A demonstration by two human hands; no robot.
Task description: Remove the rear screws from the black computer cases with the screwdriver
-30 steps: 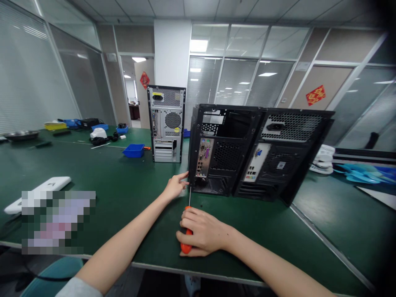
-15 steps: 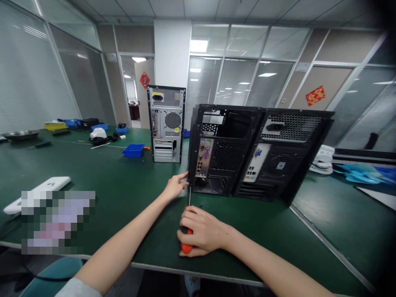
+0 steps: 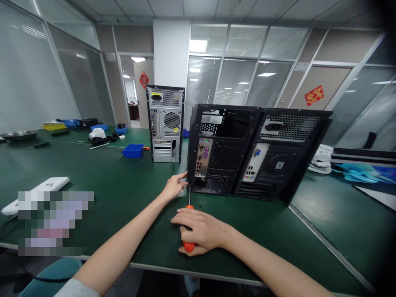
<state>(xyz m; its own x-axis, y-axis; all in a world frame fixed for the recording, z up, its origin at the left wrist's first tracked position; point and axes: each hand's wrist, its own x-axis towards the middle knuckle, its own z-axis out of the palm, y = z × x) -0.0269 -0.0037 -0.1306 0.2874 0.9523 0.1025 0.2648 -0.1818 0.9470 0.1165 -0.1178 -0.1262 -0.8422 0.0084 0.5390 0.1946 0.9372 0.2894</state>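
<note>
My right hand (image 3: pixel 201 230) grips an orange-handled screwdriver (image 3: pixel 189 246), its thin shaft pointing away from me. The tip meets the lower left rear edge of a black computer case (image 3: pixel 219 154); the screw there is too small to make out. Against that same edge rest the outstretched fingers of my left hand (image 3: pixel 173 187), close to the tip, holding nothing visible. The case stands upright, its rear panel facing me, with a port plate (image 3: pixel 203 159) and an open slot at the top. Touching its right side is a second black computer case (image 3: pixel 281 152).
Behind on the left stands a silver computer tower (image 3: pixel 167 123). Beside it lies a blue bin (image 3: pixel 133 150). A white device (image 3: pixel 38 194) and a blurred-out patch are at near left. At right are a monitor (image 3: pixel 365 165) and a white object (image 3: pixel 321 159). The green table's (image 3: pixel 148 243) front edge is close.
The fingers of my right hand have shifted on the screwdriver handle, the upper ones now straighter and lifted. My left hand and the cases keep their places; the view moves very slightly.
</note>
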